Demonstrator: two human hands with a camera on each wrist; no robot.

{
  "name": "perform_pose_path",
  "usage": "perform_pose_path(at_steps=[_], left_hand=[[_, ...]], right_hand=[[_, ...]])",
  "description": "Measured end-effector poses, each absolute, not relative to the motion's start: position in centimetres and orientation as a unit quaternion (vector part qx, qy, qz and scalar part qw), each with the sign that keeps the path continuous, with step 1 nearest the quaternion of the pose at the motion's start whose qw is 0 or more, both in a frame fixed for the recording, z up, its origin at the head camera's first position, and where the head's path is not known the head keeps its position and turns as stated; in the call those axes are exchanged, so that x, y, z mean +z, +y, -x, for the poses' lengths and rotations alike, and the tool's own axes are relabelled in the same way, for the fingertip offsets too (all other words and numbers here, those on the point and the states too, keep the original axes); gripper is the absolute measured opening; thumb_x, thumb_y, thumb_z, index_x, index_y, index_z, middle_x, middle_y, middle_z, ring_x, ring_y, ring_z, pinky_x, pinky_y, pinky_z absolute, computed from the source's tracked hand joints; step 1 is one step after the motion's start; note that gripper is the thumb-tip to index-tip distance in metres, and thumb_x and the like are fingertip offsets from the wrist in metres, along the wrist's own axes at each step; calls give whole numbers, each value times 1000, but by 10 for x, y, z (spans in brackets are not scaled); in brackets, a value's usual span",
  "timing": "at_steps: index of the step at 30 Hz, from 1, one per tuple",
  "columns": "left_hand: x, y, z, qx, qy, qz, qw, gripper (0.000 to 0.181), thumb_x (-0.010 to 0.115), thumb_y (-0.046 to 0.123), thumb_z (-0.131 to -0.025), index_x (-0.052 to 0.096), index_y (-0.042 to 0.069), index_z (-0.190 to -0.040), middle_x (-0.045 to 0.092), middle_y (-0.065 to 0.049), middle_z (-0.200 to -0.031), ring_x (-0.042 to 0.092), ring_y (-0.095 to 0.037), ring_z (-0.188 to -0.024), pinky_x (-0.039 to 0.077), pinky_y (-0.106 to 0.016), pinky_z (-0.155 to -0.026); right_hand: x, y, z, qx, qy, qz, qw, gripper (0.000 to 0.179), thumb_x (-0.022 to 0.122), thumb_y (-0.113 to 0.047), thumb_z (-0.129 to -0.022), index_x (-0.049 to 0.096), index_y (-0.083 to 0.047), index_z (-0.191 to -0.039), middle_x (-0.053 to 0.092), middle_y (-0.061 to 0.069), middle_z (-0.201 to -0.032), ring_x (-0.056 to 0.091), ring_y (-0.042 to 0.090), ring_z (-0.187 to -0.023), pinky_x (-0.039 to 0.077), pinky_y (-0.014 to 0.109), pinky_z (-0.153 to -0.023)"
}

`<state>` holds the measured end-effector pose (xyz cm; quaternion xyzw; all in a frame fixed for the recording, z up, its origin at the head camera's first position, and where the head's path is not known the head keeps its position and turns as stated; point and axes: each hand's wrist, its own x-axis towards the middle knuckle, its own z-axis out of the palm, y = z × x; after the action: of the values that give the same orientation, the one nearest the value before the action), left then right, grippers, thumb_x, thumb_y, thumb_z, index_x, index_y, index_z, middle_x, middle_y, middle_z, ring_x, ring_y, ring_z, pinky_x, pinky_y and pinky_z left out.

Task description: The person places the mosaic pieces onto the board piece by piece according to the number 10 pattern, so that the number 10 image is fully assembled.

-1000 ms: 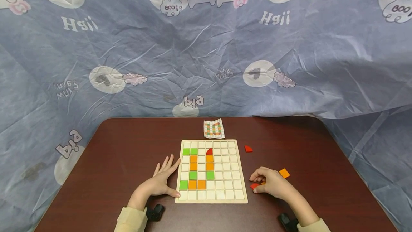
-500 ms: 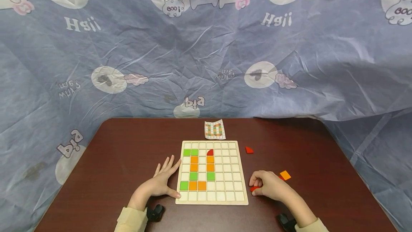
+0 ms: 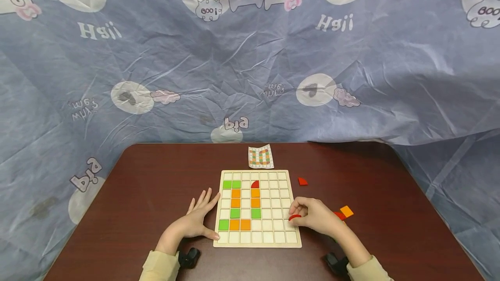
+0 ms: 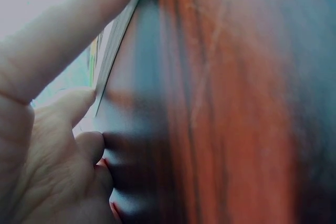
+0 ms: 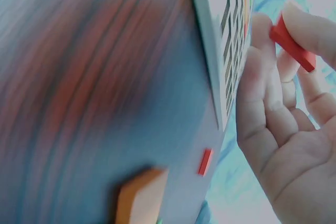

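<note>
A pale wooden grid board [image 3: 273,237] lies on the table, with green, orange and red pieces set in some squares. My right hand [image 3: 314,217] pinches a red piece [image 3: 294,217] between thumb and fingers, over the board's right edge. The right wrist view shows this red piece [image 5: 294,45] tilted under the thumb. At the board's left side, my left hand [image 3: 193,220] rests with spread fingers, its thumb and a fingertip at the board's edge. In the left wrist view, the left hand's thumb [image 4: 63,30] lies along the board's side.
A red quarter-round piece [image 3: 302,181] lies right of the board. Beyond the right hand are an orange square [image 3: 346,211] and a red piece [image 3: 340,215] against it. A small printed pattern sheet [image 3: 261,156] sits behind the board. A patterned cloth [image 3: 250,55] hangs past the table's far edge.
My right hand has picked up the red piece from the table and moved left with it, over the board's right edge. My left hand has stayed in place.
</note>
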<state>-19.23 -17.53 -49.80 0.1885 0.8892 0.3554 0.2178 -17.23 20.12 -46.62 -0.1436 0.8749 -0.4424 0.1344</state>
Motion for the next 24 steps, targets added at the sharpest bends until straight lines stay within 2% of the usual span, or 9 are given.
perform_pose_path(at_steps=[6,15,24], left_hand=[[-498,-174,192,346,894,-182,221,121,91,30,-66,16,12,-159,-6,-20,-165,-12,-41,-151,-11,-64,-118],[-498,-173,192,344,896,-184,214,121,91,29,-66,16,11,-159,-6,-19,-165,-12,-40,-151,-11,-63,-118],[-499,-173,192,337,898,-187,213,121,90,31,-67,15,11,-159,-7,-20,-165,-12,-41,-151,-11,-63,-118]], right_hand=[[-466,178,177,-457,869,141,123,22,82,-10,-78,65,-8,-91,58,-2,-74,53,7,-66,45,18,-60],[-472,149,180,-488,852,151,116,17,81,-8,-79,65,-8,-87,67,0,-81,59,10,-72,50,17,-65],[-481,125,177,-468,860,159,123,14,80,-10,-80,66,-9,-84,65,-3,-76,59,7,-66,48,17,-61]])
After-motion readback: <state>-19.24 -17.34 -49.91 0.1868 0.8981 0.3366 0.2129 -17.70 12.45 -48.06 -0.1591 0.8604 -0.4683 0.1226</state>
